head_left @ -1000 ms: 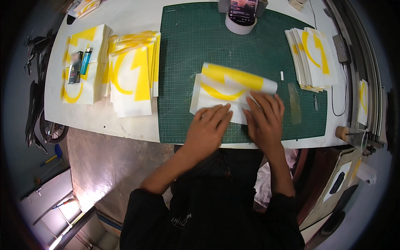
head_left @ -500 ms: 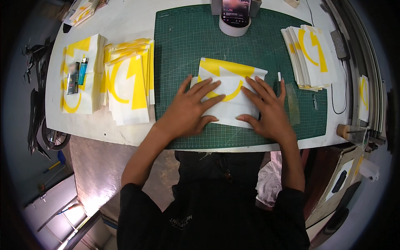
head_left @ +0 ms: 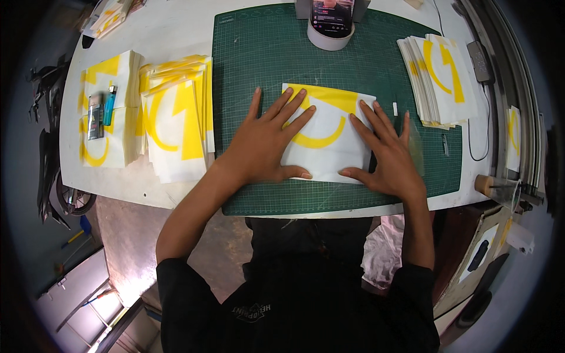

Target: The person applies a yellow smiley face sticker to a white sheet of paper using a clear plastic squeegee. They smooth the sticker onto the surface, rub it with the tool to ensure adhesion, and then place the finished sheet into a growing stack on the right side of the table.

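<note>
A white sheet with a yellow printed design [head_left: 326, 156] lies folded on the green cutting mat [head_left: 259, 59], its top edge a yellow band. My left hand [head_left: 268, 138] rests flat over its left side, fingers spread toward the top edge and thumb near the bottom edge. Over the right side lies my right hand [head_left: 385, 147], also spread, with its thumb pointing inward at the lower edge. Both palms are down on the sheet, and neither hand grips anything. Whether the sheet is paper or thin fabric I cannot tell.
Stacks of similar yellow-and-white pieces stand at left [head_left: 176, 129] and right [head_left: 441, 76]. A blue lighter [head_left: 109, 106] and a dark small box [head_left: 95, 117] lie on the far-left stack. A phone [head_left: 331, 17] leans in a white round holder [head_left: 331, 41]. A translucent strip [head_left: 416, 153] lies beside my right hand.
The sheet's raised, curling top part now lies flatter. My fingers have spread and slid outward and up toward the top edge.
</note>
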The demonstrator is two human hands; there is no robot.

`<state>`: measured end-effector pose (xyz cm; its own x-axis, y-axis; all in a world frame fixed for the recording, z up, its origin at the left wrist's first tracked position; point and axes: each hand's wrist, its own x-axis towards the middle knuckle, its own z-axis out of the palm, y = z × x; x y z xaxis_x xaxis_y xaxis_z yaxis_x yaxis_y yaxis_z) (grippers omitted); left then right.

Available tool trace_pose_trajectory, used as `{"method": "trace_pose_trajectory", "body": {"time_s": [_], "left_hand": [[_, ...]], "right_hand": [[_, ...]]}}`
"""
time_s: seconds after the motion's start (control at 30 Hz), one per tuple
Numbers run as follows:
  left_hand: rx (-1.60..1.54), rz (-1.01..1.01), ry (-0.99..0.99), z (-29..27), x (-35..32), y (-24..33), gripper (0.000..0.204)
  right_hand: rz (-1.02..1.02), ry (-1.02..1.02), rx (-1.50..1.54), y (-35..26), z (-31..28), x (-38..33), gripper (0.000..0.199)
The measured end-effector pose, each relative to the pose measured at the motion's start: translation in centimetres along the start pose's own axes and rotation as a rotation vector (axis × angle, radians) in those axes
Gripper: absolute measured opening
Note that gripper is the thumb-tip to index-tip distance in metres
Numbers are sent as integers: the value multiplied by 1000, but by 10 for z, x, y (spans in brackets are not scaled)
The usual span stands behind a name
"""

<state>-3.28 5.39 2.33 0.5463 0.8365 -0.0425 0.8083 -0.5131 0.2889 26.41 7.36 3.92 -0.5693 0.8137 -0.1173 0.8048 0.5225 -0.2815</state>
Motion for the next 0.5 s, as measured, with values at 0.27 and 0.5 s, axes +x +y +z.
{"method": "trace_pose_trajectory", "body": {"time_s": [0.27, 0.5], "left_hand": [[0, -28, -1, 5, 0, 10, 123], [35, 3, -81, -11, 2, -5, 135]], "right_hand": [[-146, -39, 26, -3, 9, 8, 106], [-79, -69, -34, 5, -3, 13, 125]]}}
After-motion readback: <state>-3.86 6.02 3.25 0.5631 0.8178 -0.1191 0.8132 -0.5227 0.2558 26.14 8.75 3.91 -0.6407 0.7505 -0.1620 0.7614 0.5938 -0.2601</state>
